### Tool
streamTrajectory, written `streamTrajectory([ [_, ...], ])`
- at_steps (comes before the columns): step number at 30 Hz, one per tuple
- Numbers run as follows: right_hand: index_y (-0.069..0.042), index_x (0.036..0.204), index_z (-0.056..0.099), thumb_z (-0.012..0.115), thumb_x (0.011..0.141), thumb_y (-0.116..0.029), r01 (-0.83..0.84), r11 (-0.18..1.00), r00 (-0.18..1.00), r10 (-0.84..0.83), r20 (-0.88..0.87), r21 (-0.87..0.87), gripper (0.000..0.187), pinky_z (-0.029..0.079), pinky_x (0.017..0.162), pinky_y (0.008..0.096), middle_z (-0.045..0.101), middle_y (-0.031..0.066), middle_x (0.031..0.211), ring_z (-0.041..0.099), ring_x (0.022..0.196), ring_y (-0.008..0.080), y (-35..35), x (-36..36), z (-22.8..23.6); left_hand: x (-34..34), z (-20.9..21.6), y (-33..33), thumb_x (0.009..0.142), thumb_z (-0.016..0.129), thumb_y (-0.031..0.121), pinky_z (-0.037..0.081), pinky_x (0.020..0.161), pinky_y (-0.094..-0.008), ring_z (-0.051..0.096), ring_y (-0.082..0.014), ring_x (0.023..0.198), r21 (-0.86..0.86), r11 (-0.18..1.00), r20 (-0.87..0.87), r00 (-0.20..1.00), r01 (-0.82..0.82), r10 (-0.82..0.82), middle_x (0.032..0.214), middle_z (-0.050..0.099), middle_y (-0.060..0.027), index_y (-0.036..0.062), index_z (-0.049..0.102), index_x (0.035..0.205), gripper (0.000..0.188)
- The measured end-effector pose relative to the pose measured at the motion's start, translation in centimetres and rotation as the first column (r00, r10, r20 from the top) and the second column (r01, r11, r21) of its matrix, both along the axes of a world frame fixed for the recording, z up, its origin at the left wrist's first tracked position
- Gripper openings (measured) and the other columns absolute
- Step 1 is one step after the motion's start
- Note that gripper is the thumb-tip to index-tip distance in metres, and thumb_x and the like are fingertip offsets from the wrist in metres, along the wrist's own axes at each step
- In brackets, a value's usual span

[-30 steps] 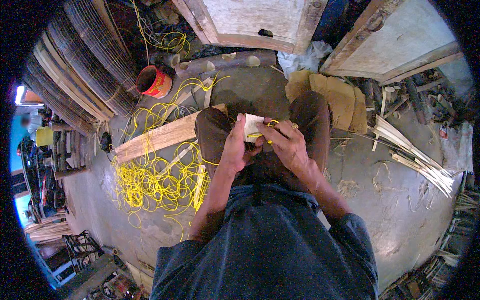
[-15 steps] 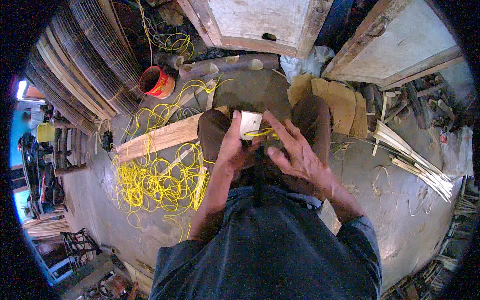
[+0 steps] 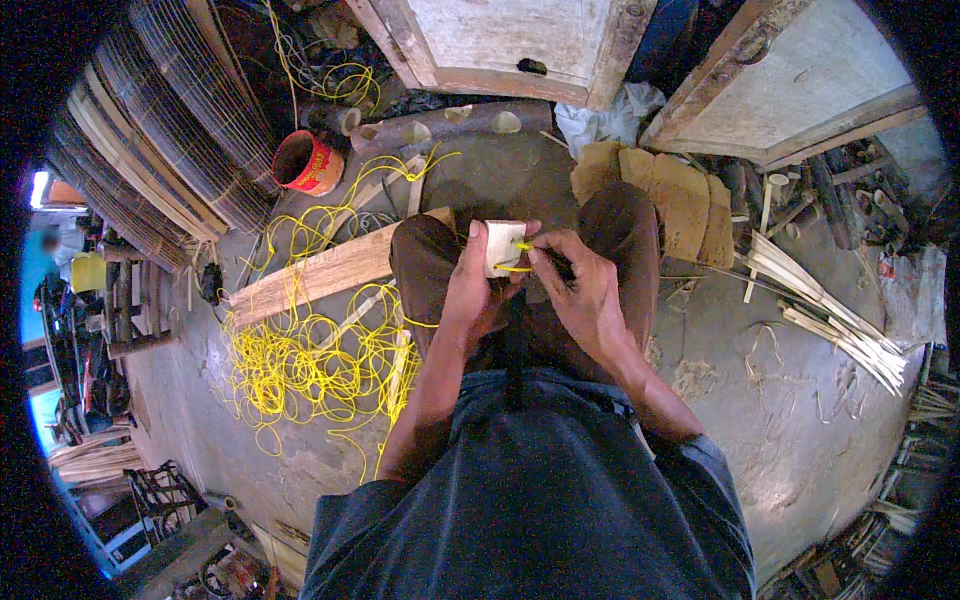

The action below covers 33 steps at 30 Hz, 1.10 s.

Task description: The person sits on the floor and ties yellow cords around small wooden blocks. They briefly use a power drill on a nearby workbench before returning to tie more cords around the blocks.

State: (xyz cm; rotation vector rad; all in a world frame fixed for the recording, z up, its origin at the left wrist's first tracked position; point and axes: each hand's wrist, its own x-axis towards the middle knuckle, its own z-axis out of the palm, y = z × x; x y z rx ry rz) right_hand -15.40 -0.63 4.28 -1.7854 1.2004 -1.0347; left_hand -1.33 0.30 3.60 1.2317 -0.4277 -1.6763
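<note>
Pale block (image 3: 503, 252), 12 o'clock from dark shirt (image 3: 590, 470); likely light, stiff, take by edges. Left hand (image 3: 470, 292): grip closed around its 9 o'clock edge. Right hand (image 3: 588, 290): grip pinching yellow cord (image 3: 523, 246) at 3 o'clock side; probably limp, slick.

Left hand (image 3: 470, 290) in a thumb-and-fingers grip, right hand (image 3: 585, 290) beside it in a fingertip pinch

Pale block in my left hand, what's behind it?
The left hand reaches around, with fingers showing just below the pale block. The block covers its own back and whatever else lies there, so whether the yellow cord runs there can't be seen.
</note>
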Motion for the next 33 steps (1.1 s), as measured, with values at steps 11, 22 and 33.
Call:
streamTrajectory([
  [11,-0.002,0.094,0.054,0.063,0.082,-0.004,0.06,0.997,0.998,-0.06,0.004,0.048,0.015,0.05,0.068,0.0374,0.061,0.0165,0.087,0.063,0.081,0.034,0.3,0.2,-0.7,0.2,-1.9,0.6,0.097,0.025,0.054,0.039,0.057,-0.0225,0.049,-0.0085,0.069,-0.152,0.982,0.142,0.985,0.115,-0.093,0.085,0.061,0.0008,0.0069,0.061,0.117,0.062],
  [22,-0.003,0.096,0.055,0.065,0.08,-0.005,0.042,0.999,0.999,-0.041,-0.028,0.006,0.019,0.05,0.071,0.039,0.063,0.0162,0.088,0.063,0.085,0.0345,0.4,0.3,-1.3,-0.2,-0.5,1.0,0.097,0.026,0.053,0.043,0.07,-0.0239,0.054,-0.0104,0.082,-0.189,0.97,0.331,0.94,0.153,-0.083,0.098,0.062,-0.0015,0.0052,0.058,0.12,0.062],
  [33,-0.002,0.097,0.058,0.064,0.08,-0.006,0.094,0.995,0.992,-0.092,-0.089,0.022,0.018,0.051,0.069,0.0402,0.063,0.0173,0.09,0.063,0.081,0.0358,0.3,0.4,-1.0,-0.5,-1.7,0.9,0.098,0.028,0.048,0.041,0.09,-0.0295,0.054,-0.0177,0.1,-0.293,0.94,0.35,0.934,0.177,-0.067,0.109,0.061,-0.0084,0.0004,0.057,0.119,0.06],
])
